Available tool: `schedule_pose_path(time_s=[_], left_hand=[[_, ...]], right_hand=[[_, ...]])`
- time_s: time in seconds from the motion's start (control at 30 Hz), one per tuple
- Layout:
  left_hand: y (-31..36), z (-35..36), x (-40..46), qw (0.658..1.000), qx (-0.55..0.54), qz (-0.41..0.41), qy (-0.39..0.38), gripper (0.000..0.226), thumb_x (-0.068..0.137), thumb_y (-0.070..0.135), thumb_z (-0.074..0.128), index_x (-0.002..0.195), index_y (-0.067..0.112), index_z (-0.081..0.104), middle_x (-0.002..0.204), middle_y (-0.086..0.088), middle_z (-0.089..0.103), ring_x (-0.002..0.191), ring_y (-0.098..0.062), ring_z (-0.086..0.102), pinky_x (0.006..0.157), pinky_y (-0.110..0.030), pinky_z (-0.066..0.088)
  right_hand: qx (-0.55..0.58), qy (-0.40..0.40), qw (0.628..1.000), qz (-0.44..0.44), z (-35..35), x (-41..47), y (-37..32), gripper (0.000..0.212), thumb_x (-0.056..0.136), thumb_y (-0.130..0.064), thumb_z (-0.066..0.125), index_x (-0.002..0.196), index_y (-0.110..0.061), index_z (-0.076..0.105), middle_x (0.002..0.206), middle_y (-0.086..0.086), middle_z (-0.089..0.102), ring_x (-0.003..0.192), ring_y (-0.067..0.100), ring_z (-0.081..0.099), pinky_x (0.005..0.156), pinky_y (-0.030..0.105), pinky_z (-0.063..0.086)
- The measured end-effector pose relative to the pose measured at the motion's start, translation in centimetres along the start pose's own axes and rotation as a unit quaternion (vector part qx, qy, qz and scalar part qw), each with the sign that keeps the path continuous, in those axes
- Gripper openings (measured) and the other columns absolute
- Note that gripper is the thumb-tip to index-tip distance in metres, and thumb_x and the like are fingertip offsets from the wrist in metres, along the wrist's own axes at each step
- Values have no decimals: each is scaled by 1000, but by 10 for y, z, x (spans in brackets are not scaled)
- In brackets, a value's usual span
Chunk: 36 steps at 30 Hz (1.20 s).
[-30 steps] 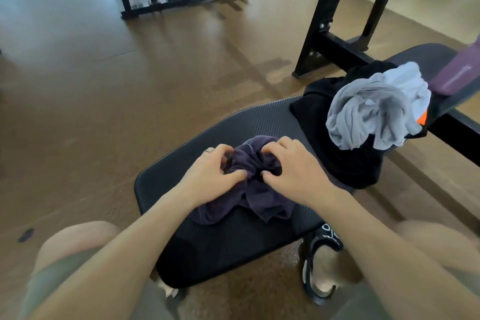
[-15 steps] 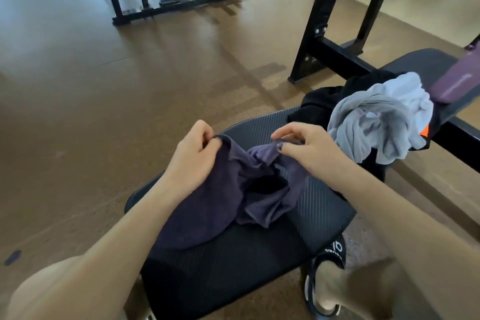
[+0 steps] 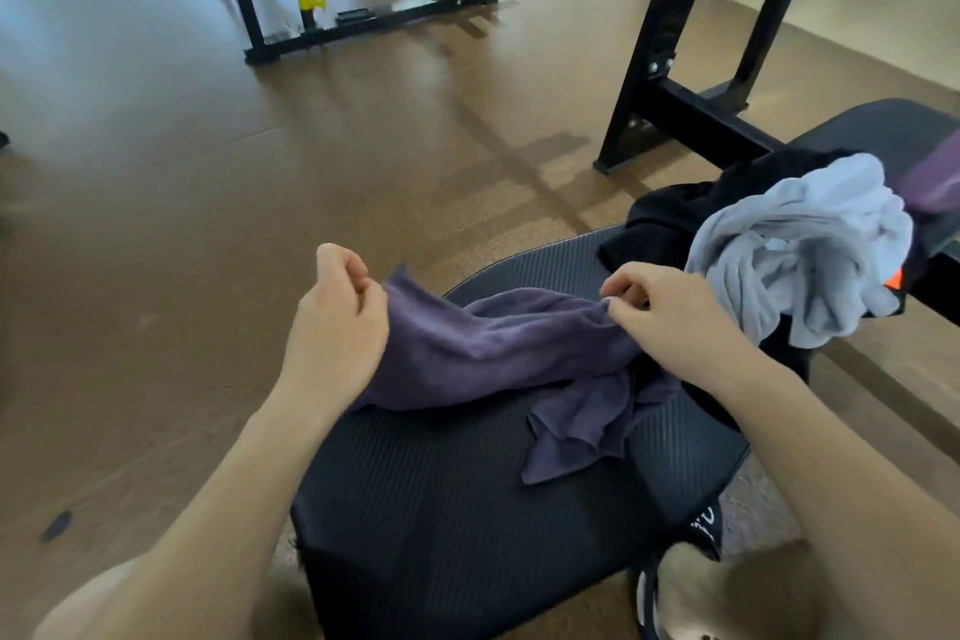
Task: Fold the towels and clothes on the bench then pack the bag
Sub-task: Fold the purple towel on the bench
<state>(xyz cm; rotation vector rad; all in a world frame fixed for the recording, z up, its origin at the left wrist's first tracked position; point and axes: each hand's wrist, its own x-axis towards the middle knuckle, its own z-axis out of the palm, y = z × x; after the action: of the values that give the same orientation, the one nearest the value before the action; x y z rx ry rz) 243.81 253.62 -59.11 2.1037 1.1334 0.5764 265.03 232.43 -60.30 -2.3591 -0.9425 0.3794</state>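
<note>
Head view, looking down at a black ribbed padded surface [image 3: 467,509]. Left hand [image 3: 335,327] off the surface's left edge, grip narrow, thumb and fingers pinching one end of a dark purple terry towel [image 3: 498,348]. Right hand [image 3: 670,312] over the middle of the surface, grip likewise narrow, pinched on the towel's upper edge. Towel slung between the two, partly lifted, a loose tail crumpled on the padding below the right wrist, not yet opened flat.

Toward the surface's far right end: a crumpled light grey cotton shirt [image 3: 800,250] heaped on a black garment [image 3: 675,218], both unfolded. Something purple [image 3: 935,177] at the right frame edge, too cropped to name. Bag not clearly seen. Black steel rack frame [image 3: 670,47] standing on the brown floor [image 3: 156,224] beyond.

Early going, by the look of it: first towel only being shaken out. To do this step well: find two true corners along one edge rather than mid-hem bunches, so likely walk the right pinch along to the corner. Draw the hands apart until the edge goes taut, let the tail drop free, then lay it flat and square on the near end before halving. Best keep clear of the grey heap so nothing drags. Soft, limp cloth, apt to twist if pulled unevenly.
</note>
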Motion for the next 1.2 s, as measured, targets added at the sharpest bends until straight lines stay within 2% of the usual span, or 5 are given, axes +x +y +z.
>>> schedule_pose_path(time_s=[0.13, 0.27, 0.53, 0.87, 1.2], left_hand=[[1, 16, -18, 971, 56, 180, -147, 72, 86, 10, 63, 150, 24, 33, 150, 6, 45, 135, -12, 44, 111, -34, 37], [15, 43, -32, 912, 40, 325, -245, 49, 88, 28, 72, 134, 22, 57, 133, 8, 60, 126, -8, 53, 106, -22, 39], [20, 47, -33, 930, 80, 320, -162, 21, 100, 35, 51, 96, 15, 53, 74, 11, 54, 71, -17, 60, 66, -42, 50], [18, 38, -22, 933, 179, 299, -87, 29, 103, 48, 29, 90, 25, 42, 82, 11, 52, 79, -24, 60, 63, -38, 45], [22, 27, -17, 958, 148, 241, -49, 22, 104, 38, 42, 89, 22, 43, 72, 8, 51, 70, -21, 54, 63, -38, 39]], right_hand=[[78, -110, 991, -23, 5, -8, -20, 4, 89, -32, 71, 86, -30, 71, 64, -13, 66, 59, 0, 56, 62, 20, 41], [189, -243, 951, -12, 4, -19, -43, 15, 81, -20, 79, 95, -20, 72, 79, 1, 73, 72, 9, 64, 77, 34, 54], [206, -179, 962, -26, -5, -13, -41, 32, 76, 3, 70, 96, -21, 67, 91, 7, 70, 80, 16, 66, 79, 35, 53], [181, -30, 983, -33, -3, -6, -35, 5, 87, -21, 71, 83, -25, 69, 77, 0, 70, 79, 21, 66, 73, 35, 52], [159, -190, 967, 54, -5, -10, -34, 42, 97, -40, 58, 79, -2, 60, 68, 3, 57, 65, 14, 54, 64, 34, 42]])
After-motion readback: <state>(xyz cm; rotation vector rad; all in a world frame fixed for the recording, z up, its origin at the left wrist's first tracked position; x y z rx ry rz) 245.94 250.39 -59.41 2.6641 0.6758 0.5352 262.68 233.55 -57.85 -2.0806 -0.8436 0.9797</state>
